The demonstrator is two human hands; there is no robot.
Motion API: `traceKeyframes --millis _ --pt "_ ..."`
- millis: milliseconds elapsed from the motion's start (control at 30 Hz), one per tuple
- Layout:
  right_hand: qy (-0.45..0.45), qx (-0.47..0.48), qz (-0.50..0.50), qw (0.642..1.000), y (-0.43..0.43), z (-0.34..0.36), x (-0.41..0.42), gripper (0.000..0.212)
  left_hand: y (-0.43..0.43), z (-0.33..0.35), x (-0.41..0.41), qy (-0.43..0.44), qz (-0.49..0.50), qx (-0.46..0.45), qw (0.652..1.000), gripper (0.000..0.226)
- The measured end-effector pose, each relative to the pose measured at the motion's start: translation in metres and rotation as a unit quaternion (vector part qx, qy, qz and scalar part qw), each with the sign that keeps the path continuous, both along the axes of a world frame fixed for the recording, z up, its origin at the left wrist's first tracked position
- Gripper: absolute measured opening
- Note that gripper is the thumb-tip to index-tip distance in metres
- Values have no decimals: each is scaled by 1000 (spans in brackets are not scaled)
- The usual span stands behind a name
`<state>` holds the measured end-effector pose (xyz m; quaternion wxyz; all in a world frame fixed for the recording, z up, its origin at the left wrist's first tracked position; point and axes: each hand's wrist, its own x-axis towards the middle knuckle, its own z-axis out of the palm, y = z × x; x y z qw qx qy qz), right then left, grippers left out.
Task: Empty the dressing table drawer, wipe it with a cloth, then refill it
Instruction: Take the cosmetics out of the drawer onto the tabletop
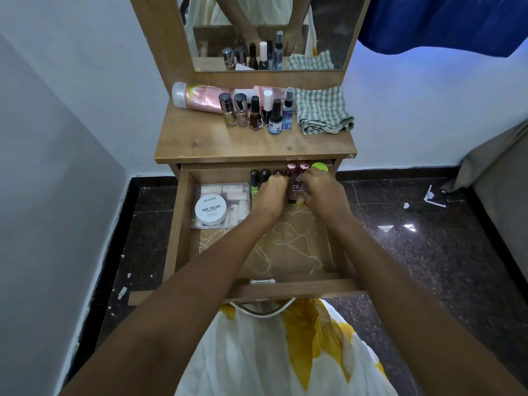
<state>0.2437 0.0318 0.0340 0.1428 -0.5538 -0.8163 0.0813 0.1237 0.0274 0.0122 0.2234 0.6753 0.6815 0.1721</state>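
Observation:
The wooden drawer point(183, 224) is pulled out below the dressing table top point(223, 144). Inside it, both hands meet at the back right. My left hand point(270, 195) is closed around small nail polish bottles point(258, 178). My right hand point(321, 192) grips a pink-capped bottle point(295, 190) among others. A clear box with a white "Nail Polish" tub point(211, 209) sits at the drawer's left. A green lid point(319, 167) shows at the back right. On the top stand several small bottles point(255, 112), pink tubes point(200, 97) and a checked cloth point(323, 110).
A mirror point(268, 32) rises behind the table top. The front half of the drawer floor shows bare wood with pale marks. White walls flank the table, dark tiled floor with paper scraps lies around it, and a grey bed edge point(497, 178) is at right.

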Motion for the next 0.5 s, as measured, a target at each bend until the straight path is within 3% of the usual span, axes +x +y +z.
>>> traceKeyframes --millis 167,500 --pt "-21 19 6 1000 0 -6 2 25 1 -2 1 0 -11 -4 1000 33" --pt "-6 -21 0 1000 2 -9 6 20 -4 3 3 -44 -9 -6 999 22"
